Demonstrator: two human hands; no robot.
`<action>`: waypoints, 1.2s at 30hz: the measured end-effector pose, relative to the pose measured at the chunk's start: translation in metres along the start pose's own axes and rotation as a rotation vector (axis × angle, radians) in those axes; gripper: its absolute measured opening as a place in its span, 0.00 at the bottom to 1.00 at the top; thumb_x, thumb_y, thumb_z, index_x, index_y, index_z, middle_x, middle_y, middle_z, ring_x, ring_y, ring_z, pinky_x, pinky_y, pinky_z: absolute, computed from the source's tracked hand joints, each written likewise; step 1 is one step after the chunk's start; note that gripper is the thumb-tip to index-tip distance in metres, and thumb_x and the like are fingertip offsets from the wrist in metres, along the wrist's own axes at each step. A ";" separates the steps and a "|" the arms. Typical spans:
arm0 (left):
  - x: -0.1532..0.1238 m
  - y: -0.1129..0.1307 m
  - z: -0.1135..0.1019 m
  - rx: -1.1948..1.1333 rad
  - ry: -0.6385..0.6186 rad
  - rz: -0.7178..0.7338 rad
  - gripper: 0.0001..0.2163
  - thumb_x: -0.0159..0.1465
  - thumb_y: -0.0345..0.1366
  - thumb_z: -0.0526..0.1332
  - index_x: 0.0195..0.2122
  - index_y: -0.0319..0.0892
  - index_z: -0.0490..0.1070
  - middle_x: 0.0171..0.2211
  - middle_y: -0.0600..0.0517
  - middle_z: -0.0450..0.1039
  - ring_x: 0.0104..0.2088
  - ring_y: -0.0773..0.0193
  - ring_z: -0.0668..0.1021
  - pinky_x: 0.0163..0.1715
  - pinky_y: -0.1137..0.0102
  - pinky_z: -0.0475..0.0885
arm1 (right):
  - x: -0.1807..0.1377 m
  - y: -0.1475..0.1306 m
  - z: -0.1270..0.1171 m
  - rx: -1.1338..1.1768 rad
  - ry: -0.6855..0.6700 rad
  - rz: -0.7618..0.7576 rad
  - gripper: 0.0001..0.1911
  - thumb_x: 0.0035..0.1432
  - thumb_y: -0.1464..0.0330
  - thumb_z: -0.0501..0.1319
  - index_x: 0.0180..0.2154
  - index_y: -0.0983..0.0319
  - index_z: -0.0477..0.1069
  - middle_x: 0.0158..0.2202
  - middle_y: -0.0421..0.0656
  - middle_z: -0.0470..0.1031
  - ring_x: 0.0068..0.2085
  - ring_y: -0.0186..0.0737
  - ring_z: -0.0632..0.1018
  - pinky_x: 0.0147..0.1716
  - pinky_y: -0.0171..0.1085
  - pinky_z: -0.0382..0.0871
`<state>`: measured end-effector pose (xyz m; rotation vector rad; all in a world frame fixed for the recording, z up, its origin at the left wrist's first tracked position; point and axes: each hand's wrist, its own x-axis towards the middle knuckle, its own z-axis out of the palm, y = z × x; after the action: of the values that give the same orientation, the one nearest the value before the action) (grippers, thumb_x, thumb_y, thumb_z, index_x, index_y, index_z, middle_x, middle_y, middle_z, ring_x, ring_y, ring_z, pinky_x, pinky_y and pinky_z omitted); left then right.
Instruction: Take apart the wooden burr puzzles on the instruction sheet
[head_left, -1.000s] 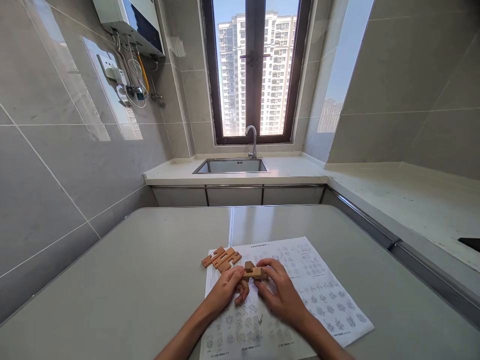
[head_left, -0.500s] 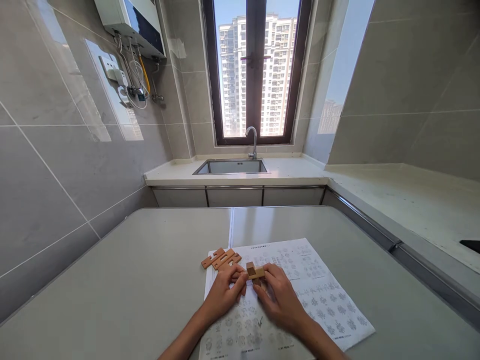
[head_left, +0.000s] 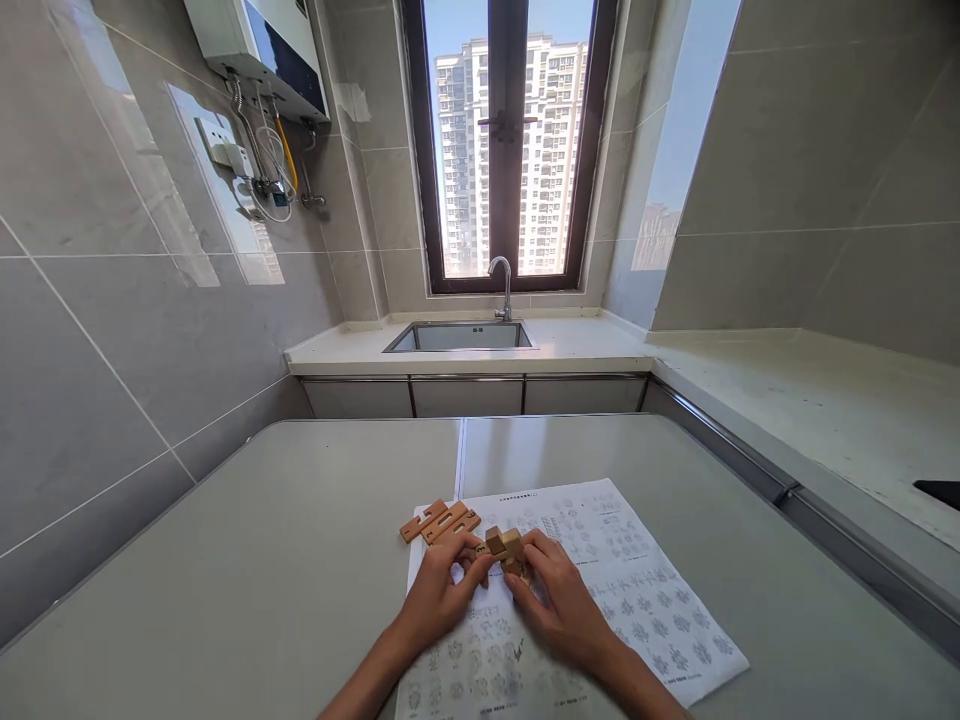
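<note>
A: Where are the joined blocks (head_left: pixel 505 549)?

B: Low in the frame, a little right of centre, raised just above the sheet (head_left: pixel 600 580). Both hands are on them. The left hand (head_left: pixel 439 590) has its fingertips closed on the left end, and the right hand (head_left: pixel 551 595) is wrapped round the right side with its fingers pinched on the wood.

A: So neither hand is free?

B: No, both are clamped on the same small assembly. It looks like two or three notched pieces crossed together; I cannot tell exactly how they lock, since the fingers hide the joint.

A: How should this fitting be handled?

B: I would judge it best to steady one piece firmly and slide the other along its notch, not twist. Wood like that binds if pushed at an angle. Keeping it low over the sheet means a slipped piece falls only a little way.

A: And the spare pieces (head_left: pixel 441 521)?

B: Lying flat to the upper left of the hands, side by side, partly on the sheet's corner and partly on the grey surface (head_left: pixel 262 560). They are near, but apart from the fingers.

A: Anything further out?

B: A sink (head_left: pixel 459 336) with its tap (head_left: pixel 501 285) sits under the window (head_left: pixel 508 140) at the top centre, and a heater (head_left: pixel 259 50) hangs in the upper left.
</note>
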<state>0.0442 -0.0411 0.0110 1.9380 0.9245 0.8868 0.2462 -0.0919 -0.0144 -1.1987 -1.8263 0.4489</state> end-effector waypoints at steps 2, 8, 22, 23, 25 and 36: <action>0.002 0.001 0.002 -0.162 -0.090 -0.089 0.18 0.71 0.52 0.56 0.33 0.43 0.69 0.22 0.53 0.72 0.22 0.63 0.72 0.28 0.68 0.66 | 0.000 0.000 0.000 0.009 0.008 -0.008 0.03 0.66 0.72 0.58 0.39 0.58 0.69 0.42 0.45 0.73 0.42 0.46 0.74 0.44 0.45 0.71; 0.005 -0.006 0.010 -0.659 -0.324 -0.312 0.23 0.67 0.59 0.54 0.27 0.44 0.62 0.13 0.59 0.60 0.14 0.68 0.61 0.20 0.70 0.60 | -0.001 0.000 0.001 -0.027 0.051 -0.074 0.06 0.65 0.72 0.58 0.43 0.57 0.70 0.45 0.47 0.74 0.46 0.48 0.75 0.47 0.47 0.72; 0.003 -0.010 -0.011 -1.103 -0.649 -0.629 0.25 0.67 0.54 0.57 0.21 0.46 0.49 0.08 0.65 0.45 0.08 0.74 0.46 0.13 0.74 0.49 | -0.003 -0.001 0.003 -0.112 0.063 -0.164 0.08 0.66 0.73 0.58 0.46 0.57 0.69 0.47 0.49 0.73 0.49 0.51 0.74 0.48 0.50 0.72; 0.004 -0.012 -0.012 -1.124 -0.657 -0.635 0.25 0.67 0.53 0.57 0.21 0.46 0.49 0.07 0.65 0.45 0.08 0.74 0.46 0.12 0.75 0.49 | -0.003 -0.001 0.003 -0.125 0.061 -0.177 0.10 0.66 0.73 0.57 0.47 0.57 0.69 0.47 0.49 0.74 0.49 0.52 0.74 0.48 0.51 0.72; 0.004 -0.016 -0.014 -1.146 -0.684 -0.664 0.24 0.67 0.51 0.56 0.20 0.46 0.48 0.06 0.65 0.44 0.07 0.74 0.44 0.12 0.75 0.48 | -0.002 0.000 0.002 -0.149 0.057 -0.204 0.12 0.66 0.75 0.56 0.48 0.57 0.69 0.47 0.49 0.74 0.48 0.52 0.74 0.48 0.52 0.71; 0.004 -0.004 0.003 -0.618 -0.296 -0.449 0.27 0.68 0.60 0.50 0.20 0.46 0.55 0.12 0.59 0.54 0.13 0.69 0.54 0.17 0.71 0.52 | 0.001 0.018 -0.001 -0.283 0.256 0.042 0.05 0.63 0.70 0.59 0.34 0.57 0.64 0.38 0.44 0.72 0.38 0.47 0.73 0.40 0.45 0.69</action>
<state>0.0476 -0.0368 0.0071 1.2205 0.7490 0.5162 0.2573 -0.0828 -0.0259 -1.4168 -1.6810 0.0539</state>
